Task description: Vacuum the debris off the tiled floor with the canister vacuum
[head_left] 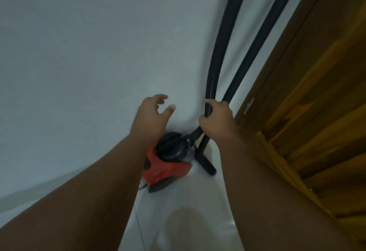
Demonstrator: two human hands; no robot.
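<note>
Pale wall, red canister vacuum below.
Our right hand grips the black hose; our left hand hangs open, empty.

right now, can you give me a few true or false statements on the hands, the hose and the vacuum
1. The right hand grips the black hose. True.
2. The left hand holds the canister vacuum's handle. False: it is open in the air above the red canister vacuum, touching nothing.
3. The canister vacuum sits on the floor against the white wall. True.
4. The wooden door is on the person's left. False: it is on the right.
5. The floor nozzle is raised off the floor. False: it appears to rest on the floor beside the canister.
</note>
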